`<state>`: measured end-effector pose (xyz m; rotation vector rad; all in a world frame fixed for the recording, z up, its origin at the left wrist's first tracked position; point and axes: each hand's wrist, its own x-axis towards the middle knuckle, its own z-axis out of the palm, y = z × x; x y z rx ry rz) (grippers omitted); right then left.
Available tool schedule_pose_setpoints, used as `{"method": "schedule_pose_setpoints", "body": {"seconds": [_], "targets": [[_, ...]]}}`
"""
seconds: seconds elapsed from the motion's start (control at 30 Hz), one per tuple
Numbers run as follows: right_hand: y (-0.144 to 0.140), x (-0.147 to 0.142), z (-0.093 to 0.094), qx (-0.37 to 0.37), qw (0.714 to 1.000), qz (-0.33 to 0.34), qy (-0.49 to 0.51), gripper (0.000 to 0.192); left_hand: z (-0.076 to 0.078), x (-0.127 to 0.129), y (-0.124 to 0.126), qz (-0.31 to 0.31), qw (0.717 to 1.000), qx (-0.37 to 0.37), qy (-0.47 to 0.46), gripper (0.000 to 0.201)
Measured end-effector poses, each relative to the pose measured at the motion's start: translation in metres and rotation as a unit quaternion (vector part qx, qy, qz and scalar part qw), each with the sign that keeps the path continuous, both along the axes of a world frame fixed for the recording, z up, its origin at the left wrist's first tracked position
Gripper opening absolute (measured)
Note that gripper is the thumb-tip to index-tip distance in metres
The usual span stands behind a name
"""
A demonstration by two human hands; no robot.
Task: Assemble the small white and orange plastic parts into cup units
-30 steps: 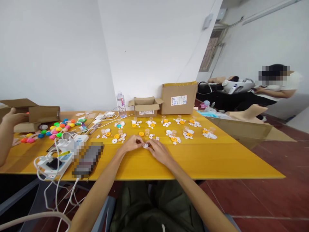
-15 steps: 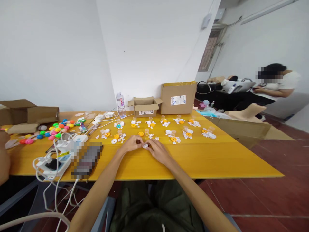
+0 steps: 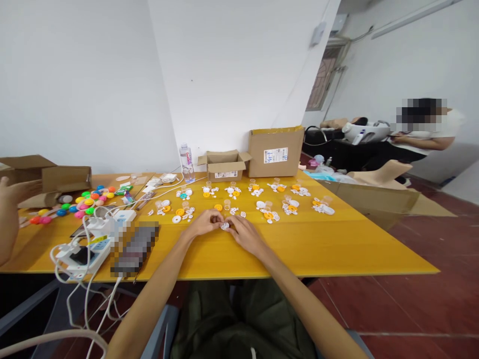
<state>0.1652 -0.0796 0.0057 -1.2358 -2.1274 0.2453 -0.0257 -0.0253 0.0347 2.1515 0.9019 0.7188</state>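
A small whitish, partly clear plastic part is pinched between both hands, just above the table's near half. My left hand closes its fingertips on the part's left side. From the right, my right hand grips it with thumb and fingers. The part's exact kind is too small to make out. Just beyond my hands lie an orange round piece, a clear cup and small white pieces. Similar groups of orange and white pieces with clear cups lie in two rows.
A power strip with tangled white cables and a phone lie left. Colourful balls sit farther left, near another person's arm. A water bottle, a small open carton and a larger box stand at the back.
The other person's hand at the far left has risen and opened out above the balls. My two hands hold the small part in nearly the same place.
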Motion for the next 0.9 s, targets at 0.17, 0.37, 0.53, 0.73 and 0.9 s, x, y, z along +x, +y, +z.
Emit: {"method": "schedule_pose_setpoints", "body": {"seconds": [0.17,0.37,0.53,0.73,0.9], "targets": [[-0.0008,0.0,0.0007,-0.009,1.0,-0.007,0.001,0.013,0.0006,0.0009,-0.0019,-0.009,1.0,-0.006,-0.012,0.014],[-0.0015,-0.001,0.0023,-0.014,1.0,-0.009,0.01,0.012,-0.0006,0.0039,-0.0046,-0.009,1.0,0.008,-0.01,0.018],[-0.0023,-0.0007,0.0036,-0.017,1.0,-0.011,0.013,0.012,0.0009,0.0052,-0.0065,-0.008,1.0,0.021,-0.008,0.016],[-0.0028,-0.0002,0.0036,-0.016,1.0,-0.015,0.014,0.014,0.0042,0.0048,-0.0089,-0.013,1.0,0.022,-0.006,0.017],[-0.0043,-0.0008,0.0045,-0.017,1.0,-0.019,0.018,0.013,0.0039,0.0043,-0.0087,-0.013,1.0,0.027,-0.006,0.015]]}}
